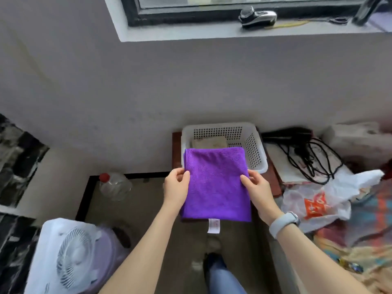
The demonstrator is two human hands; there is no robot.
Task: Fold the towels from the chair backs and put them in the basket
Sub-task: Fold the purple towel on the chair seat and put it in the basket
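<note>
From the head camera, a folded purple towel (216,183) is held flat in the air, just in front of the white basket (253,153). Its far edge already hangs over the near rim of the basket, and its long side points straight at the basket, away from the person. A small white tag hangs from the edge closest to the person. The left hand (177,186) pinches the left side of the towel, with the thumb on top and the fingers curled under. The right hand (256,185), with a pale band on its wrist, pinches the right side the same way. Both arms reach forward, and both hands are about as close to the basket as each other. Something pale and flat already lies at the bottom of the basket. The towel looks ready to go forward and down into the basket.
</note>
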